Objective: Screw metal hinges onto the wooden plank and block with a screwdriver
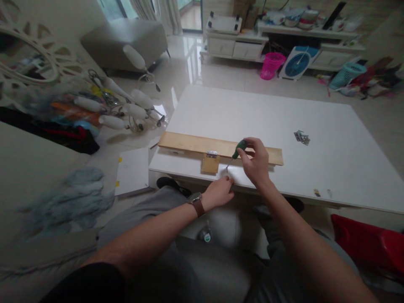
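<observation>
A screwdriver (241,147) with a green handle is held by my right hand (256,160), its shaft slanting down and left. My left hand (221,190), with a watch (195,198) on the wrist, is closed at the table's front edge, fingertips just below the screwdriver's tip. Something small and dark is at the tip, too small to make out. Across the white tabletop lies a long wooden board (189,142). A metal hinge (212,154) joins or rests between it and a small square wooden piece (210,164), left of the screwdriver.
A pile of metal hinges (302,137) lies on the right of the white tabletop (252,113). Small pieces (317,192) sit near its front right edge. A lamp with white shades (135,101) stands at the left. A clear bottle (205,234) is on the floor below.
</observation>
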Tool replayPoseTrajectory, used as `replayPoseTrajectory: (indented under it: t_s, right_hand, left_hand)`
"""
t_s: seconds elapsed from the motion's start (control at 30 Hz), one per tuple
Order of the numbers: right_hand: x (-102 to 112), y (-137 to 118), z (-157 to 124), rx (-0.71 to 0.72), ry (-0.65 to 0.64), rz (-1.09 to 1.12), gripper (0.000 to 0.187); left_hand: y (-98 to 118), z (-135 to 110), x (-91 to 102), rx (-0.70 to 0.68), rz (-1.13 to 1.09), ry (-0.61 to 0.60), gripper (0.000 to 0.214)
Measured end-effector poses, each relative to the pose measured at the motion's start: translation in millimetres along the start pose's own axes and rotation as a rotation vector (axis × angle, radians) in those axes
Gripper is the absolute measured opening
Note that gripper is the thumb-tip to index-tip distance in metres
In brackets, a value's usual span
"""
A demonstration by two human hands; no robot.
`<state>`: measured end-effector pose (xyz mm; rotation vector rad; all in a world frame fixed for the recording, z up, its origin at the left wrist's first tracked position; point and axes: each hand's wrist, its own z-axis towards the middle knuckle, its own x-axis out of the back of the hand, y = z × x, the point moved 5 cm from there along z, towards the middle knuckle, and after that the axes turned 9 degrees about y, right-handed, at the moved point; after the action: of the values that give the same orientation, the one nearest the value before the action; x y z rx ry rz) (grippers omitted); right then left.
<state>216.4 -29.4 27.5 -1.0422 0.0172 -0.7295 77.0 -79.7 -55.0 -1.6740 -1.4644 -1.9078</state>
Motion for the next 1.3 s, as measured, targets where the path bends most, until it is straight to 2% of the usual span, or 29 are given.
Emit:
replayPoseTrajectory:
  t_s: [0.27, 0.47, 0.67, 0.93, 1.3]
  right_hand:
    - [2.8, -4.0, 1.0, 0.009, 0.018, -0.004, 0.026]
    - [10.4, -10.5, 3.7, 0.038, 0.066, -0.011, 0.026]
    - [15.0, -14.3, 3.9, 0.034, 0.083, -0.012, 0.027]
    - [16.7, -20.7, 0.9, 0.078, 0.078, 0.018, 0.026]
    - [14.8, -24.0, -3.6, 0.117, 0.033, -0.01, 0.025]
  left_hand:
    - [-1.1, 0.1, 0.6, 0.008, -0.01, 0.021, 0.029]
    - [-2.2, -0.3, 3.6, 0.081, -0.063, 0.048, 0.044]
    - [-4.1, 0.1, 0.2, 0.089, -0.125, 0.092, 0.057]
    - [-8.7, 0.9, -5.8, 0.102, -0.175, 0.054, 0.082]
    - [-8.6, 2.1, -6.2, 0.059, -0.219, 0.063, 0.086]
